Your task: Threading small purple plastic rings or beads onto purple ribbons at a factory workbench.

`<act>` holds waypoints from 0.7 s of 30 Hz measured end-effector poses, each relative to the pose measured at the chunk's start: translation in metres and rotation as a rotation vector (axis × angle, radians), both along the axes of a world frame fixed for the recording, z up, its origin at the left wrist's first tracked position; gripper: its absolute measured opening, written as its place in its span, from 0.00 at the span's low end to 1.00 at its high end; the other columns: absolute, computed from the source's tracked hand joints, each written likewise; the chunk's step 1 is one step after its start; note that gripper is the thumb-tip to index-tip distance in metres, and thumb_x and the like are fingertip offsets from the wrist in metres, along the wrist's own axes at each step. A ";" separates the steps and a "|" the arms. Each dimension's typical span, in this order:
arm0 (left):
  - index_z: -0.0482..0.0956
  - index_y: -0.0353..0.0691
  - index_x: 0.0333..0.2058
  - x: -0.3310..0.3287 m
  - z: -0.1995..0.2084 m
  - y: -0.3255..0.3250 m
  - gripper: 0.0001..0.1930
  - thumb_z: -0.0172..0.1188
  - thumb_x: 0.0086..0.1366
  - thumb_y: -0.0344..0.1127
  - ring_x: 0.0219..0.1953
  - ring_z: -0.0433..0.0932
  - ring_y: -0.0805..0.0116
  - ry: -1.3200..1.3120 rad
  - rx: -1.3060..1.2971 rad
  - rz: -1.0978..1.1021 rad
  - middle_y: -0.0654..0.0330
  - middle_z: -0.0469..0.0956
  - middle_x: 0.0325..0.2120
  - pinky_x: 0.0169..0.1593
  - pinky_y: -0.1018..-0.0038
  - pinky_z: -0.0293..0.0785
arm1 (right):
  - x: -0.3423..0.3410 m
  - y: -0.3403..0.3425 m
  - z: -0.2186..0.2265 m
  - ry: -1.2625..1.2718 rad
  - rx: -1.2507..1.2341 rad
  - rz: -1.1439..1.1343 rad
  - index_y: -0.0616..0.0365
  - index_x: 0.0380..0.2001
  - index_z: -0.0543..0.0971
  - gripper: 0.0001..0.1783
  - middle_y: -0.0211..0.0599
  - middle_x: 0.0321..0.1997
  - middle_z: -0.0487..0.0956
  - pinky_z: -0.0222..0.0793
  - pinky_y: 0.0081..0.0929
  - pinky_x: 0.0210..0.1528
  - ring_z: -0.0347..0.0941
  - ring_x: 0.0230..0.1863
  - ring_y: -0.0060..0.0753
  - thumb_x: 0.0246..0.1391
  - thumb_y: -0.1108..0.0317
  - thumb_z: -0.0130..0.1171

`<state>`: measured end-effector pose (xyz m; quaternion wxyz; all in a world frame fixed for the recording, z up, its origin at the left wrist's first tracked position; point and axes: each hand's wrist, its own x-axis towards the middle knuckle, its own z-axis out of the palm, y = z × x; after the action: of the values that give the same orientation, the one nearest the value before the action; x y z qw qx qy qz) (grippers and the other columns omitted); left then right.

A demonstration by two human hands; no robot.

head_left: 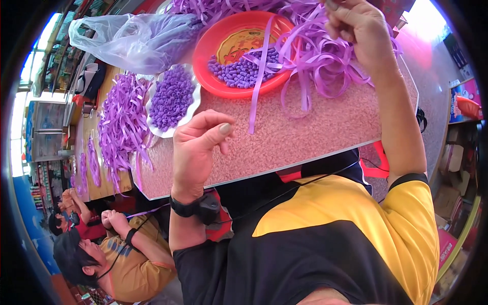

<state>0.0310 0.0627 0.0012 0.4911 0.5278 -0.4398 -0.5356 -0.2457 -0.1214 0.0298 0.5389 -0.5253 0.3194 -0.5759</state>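
My left hand (199, 147) is just above the near part of the table, beside a white scalloped dish (193, 104) heaped with purple beads (173, 96). Its fingers are curled and the thumb presses toward the index finger; whatever may be between them is too small to see. Over the loose purple ribbons (330, 66) at the right, my right hand (356, 25) is raised with bent, closed fingers. Its fingertips meet the picture's top edge, so their content is unclear. One flat ribbon strip (262, 66) lies across the red plate (203, 66), which holds more purple beads (244, 73).
A clear plastic bag (127, 40) with purple contents sits behind the dish. Bundled purple ribbons (122, 117) spread along the table's left side. At lower left, a person in an orange shirt (137, 264) holds a ribbon, and another person (76, 213) sits beyond.
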 end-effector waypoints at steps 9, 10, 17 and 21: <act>0.80 0.32 0.48 -0.081 0.038 -0.027 0.13 0.63 0.64 0.27 0.37 0.77 0.80 0.211 -0.353 0.058 0.64 0.82 0.38 0.41 0.84 0.72 | 0.035 0.070 0.012 0.520 -0.706 0.281 0.66 0.41 0.79 0.09 0.37 0.37 0.81 0.77 0.21 0.43 0.80 0.38 0.27 0.58 0.81 0.57; 0.80 0.32 0.48 -0.079 0.035 -0.030 0.13 0.63 0.64 0.27 0.37 0.77 0.80 0.218 -0.355 0.054 0.64 0.82 0.38 0.41 0.84 0.72 | 0.033 0.072 0.016 0.523 -0.732 0.278 0.67 0.41 0.78 0.08 0.37 0.38 0.82 0.77 0.22 0.47 0.81 0.41 0.28 0.57 0.81 0.57; 0.83 0.32 0.38 -0.054 0.016 -0.029 0.09 0.63 0.67 0.33 0.30 0.74 0.82 0.068 -0.219 -0.074 0.64 0.81 0.28 0.34 0.85 0.67 | 0.015 0.060 0.015 0.628 -0.702 0.208 0.66 0.42 0.79 0.09 0.35 0.37 0.82 0.77 0.19 0.45 0.80 0.41 0.24 0.58 0.81 0.57; 0.83 0.32 0.35 -0.035 0.010 -0.017 0.09 0.63 0.66 0.34 0.28 0.74 0.80 0.150 -0.064 -0.118 0.63 0.80 0.26 0.35 0.82 0.67 | 0.005 0.042 0.006 0.563 -0.615 0.124 0.63 0.43 0.80 0.09 0.27 0.33 0.80 0.70 0.12 0.34 0.74 0.32 0.15 0.60 0.79 0.57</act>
<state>-0.0041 0.0461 0.0117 0.5068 0.4435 -0.4487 -0.5874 -0.2404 -0.0798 0.0362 0.2824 -0.8168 0.2349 -0.4449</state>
